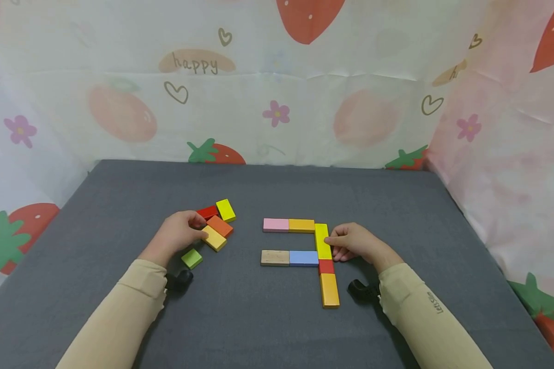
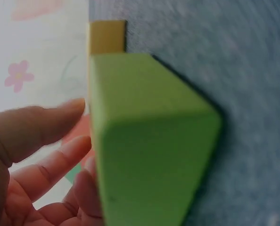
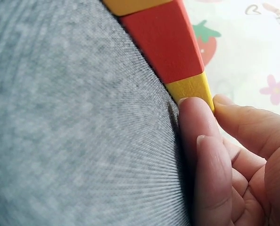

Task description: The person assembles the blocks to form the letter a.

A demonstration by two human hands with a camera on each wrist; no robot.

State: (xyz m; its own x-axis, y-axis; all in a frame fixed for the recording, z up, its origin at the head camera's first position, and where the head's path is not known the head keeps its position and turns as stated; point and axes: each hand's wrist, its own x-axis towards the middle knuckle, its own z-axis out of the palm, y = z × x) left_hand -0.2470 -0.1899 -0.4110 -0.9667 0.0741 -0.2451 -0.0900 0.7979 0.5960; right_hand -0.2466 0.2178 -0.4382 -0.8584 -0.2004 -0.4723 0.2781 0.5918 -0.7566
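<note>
My right hand [image 1: 357, 243] is at the long yellow block [image 1: 322, 246], its thumb on the top edge and its fingers curled against the right side. Just below that block, a red block [image 3: 166, 42] and an orange-yellow block [image 1: 330, 291] continue the column. From its left side run two rows: pink [image 1: 275, 225] with amber [image 1: 301, 226], and plain wood [image 1: 275, 258] with blue [image 1: 303, 259]. My left hand [image 1: 180, 233] reaches a loose pale-orange block [image 1: 214, 239], thumb at its near end, thumb and forefinger apart. A green block [image 2: 154, 136] hides part of it in the left wrist view.
Beside the left hand lie a loose orange block [image 1: 220, 226], a dark red block [image 1: 208, 212] and a short yellow block [image 1: 226, 210]. Grey cloth [image 1: 240, 318] covers the table. A strawberry-print curtain [image 1: 258, 102] stands round its back and sides.
</note>
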